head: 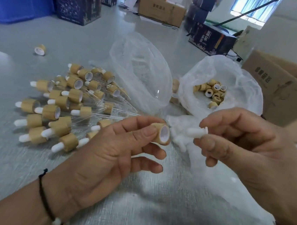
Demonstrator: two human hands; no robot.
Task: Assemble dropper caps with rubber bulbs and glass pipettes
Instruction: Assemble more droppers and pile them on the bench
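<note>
My left hand (114,151) pinches a bamboo dropper cap (161,133) between thumb and fingers, its white-lined opening facing right. My right hand (246,148) pinches a white rubber bulb (196,132) by its flanged end, the rounded tip pointing left at the cap, a short gap between them. Several assembled droppers (60,103) with bulbs and glass pipettes lie in a heap to the left. Loose white bulbs (179,139) lie on plastic just behind my hands.
A plastic bag (239,81) holds several empty bamboo caps (213,93). Another clear bag (141,71) stands left of it. One stray cap (40,49) lies far left. Cardboard boxes (278,89) at right, dark boxes (76,4) and a blue bin (18,5) at the back. A person sits at the far end.
</note>
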